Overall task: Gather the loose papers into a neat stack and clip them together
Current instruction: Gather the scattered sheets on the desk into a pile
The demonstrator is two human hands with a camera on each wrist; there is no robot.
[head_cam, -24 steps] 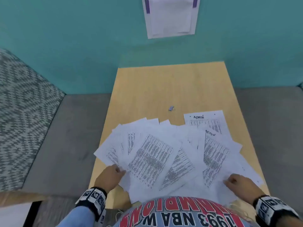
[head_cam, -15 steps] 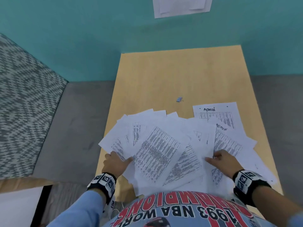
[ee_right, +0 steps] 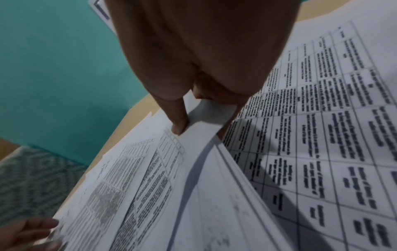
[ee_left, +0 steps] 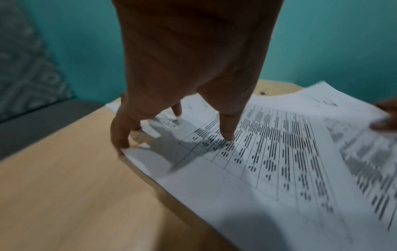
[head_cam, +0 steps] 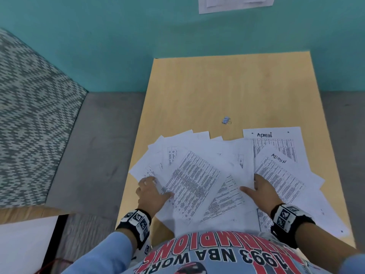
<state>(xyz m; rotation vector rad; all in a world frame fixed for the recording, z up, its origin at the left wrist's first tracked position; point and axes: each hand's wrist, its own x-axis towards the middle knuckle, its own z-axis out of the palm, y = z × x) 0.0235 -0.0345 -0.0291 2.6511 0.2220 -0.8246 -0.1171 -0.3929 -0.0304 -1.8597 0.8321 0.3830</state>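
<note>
Several loose printed papers (head_cam: 193, 180) lie fanned across the near half of a light wooden table (head_cam: 217, 86), some marked "ADMIN". A small blue binder clip (head_cam: 226, 120) sits alone on the wood just beyond them. My left hand (head_cam: 156, 186) is arched at the fan's left edge. In the left wrist view its thumb presses on a printed sheet (ee_left: 279, 152) and its fingertips (ee_left: 121, 146) touch the sheets' edge. My right hand (head_cam: 249, 182) pinches the right edge of the middle sheets. The right wrist view shows its thumb (ee_right: 178, 129) on top and fingers underneath, lifting them off a table sheet (ee_right: 322, 118).
The table's far end meets a teal wall with a paper notice (head_cam: 235, 3) pinned on it. Grey bench seats (head_cam: 94, 145) flank the table, with a patterned cushion (head_cam: 29, 115) at the left. Some sheets overhang the near and right table edges.
My right hand has moved from the near right corner leftward and forward into the fan, taking hold of the middle sheets. The left hand stayed at the left edge.
</note>
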